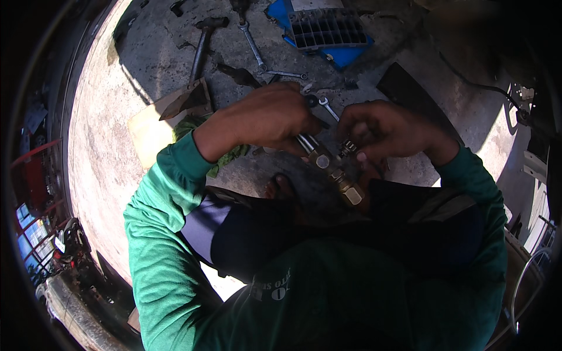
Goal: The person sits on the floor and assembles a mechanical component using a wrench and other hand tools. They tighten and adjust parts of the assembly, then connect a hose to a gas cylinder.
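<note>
My left hand [266, 120] is closed around the metal tubes of what looks like a gas torch [322, 162]. Its brass body, with hexagonal fittings, points down toward my right knee. My right hand [386, 131] pinches a small ridged metal knob [349, 147] right beside the brass body. Whether the knob is attached to the torch I cannot tell. Just beyond my hands a wrench [329, 109] lies on the concrete floor, and a green cloth [225, 159] is bunched under my left wrist.
A hammer [202, 50], a combination wrench [252, 47] and another wrench [287, 74] lie farther out. A black compartment tray [328, 28] sits with a blue case [351, 55] at the back. On the right are a dark flat piece [413, 96] and a cable [474, 85].
</note>
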Available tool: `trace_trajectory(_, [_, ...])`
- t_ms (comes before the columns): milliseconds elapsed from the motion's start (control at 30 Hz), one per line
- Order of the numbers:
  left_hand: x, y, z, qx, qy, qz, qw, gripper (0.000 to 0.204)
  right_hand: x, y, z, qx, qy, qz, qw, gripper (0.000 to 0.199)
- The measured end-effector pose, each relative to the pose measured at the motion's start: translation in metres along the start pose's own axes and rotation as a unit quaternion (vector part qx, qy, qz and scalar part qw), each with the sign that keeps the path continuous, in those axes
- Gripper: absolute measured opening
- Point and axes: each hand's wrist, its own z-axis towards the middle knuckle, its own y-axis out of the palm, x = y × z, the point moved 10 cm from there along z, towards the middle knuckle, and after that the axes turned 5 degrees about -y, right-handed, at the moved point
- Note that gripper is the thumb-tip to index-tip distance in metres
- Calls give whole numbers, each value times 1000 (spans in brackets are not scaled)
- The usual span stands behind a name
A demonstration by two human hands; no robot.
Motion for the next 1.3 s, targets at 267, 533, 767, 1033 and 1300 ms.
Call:
trace_trajectory(267, [1, -3, 0, 9, 7, 1, 1000, 32, -2, -4, 2, -25, 21, -97, 995, 33])
trace_trajectory(533, [-2, 1, 0, -6, -5, -3, 1000, 31, -3, -2, -2, 1, 67, 16, 998, 30])
trace_trajectory(767, [2, 1, 0, 0, 6, 9, 1000, 33, 9, -4, -1, -30, 88, -32, 995, 32])
trace_trajectory(1033, [4, 0, 1, 20, 22, 2, 1000, 32, 1, -1, 2, -10, 57, -14, 998, 38])
trace_trajectory(1300, [1, 3, 1, -3, 6, 8, 1000, 34, 4, 0, -2, -31, 92, -25, 995, 29])
